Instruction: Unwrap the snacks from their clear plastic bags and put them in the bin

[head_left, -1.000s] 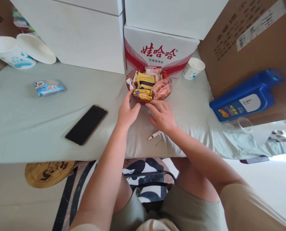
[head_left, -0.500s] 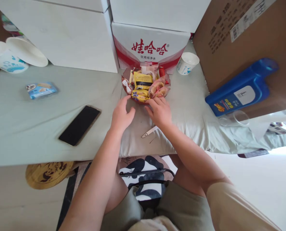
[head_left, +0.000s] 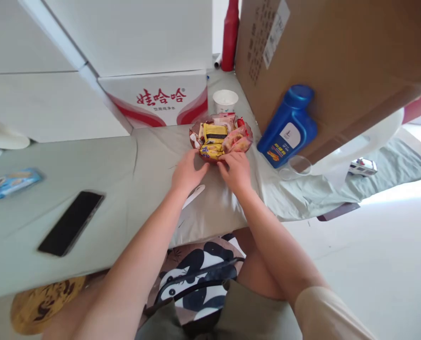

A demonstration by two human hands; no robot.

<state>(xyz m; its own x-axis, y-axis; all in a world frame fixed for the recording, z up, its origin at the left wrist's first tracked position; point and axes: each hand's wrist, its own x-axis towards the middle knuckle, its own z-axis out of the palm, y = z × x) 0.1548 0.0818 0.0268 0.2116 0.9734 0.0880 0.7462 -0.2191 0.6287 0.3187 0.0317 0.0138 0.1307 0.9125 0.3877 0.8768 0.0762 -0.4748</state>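
Observation:
A reddish-brown bowl [head_left: 194, 129] full of wrapped snacks sits on the cloth-covered table, its near rim between my hands. Among the snacks are a yellow packet with a dark band [head_left: 215, 134], a yellow wrapped piece [head_left: 211, 150] and pink clear-wrapped pieces [head_left: 237, 141]. My left hand [head_left: 189, 173] grips the bowl's near left edge; some fingertips are hidden behind it. At the near right edge, my right hand [head_left: 237, 171] has its fingers curled over the rim. Just beyond the bowl stands a white paper cup [head_left: 225, 100].
A thin white stick-like item [head_left: 194, 195] lies by my left wrist. Leftward are a black phone [head_left: 72, 223] and a blue snack packet [head_left: 17, 182]. White cartons [head_left: 160, 99] stand behind. On the right are a blue bottle [head_left: 287, 127], a clear cup [head_left: 298, 167] and a brown carton [head_left: 323, 71].
The bowl has shifted right along the table with both hands on it, from before the lettered carton to before the paper cup. My view has turned right.

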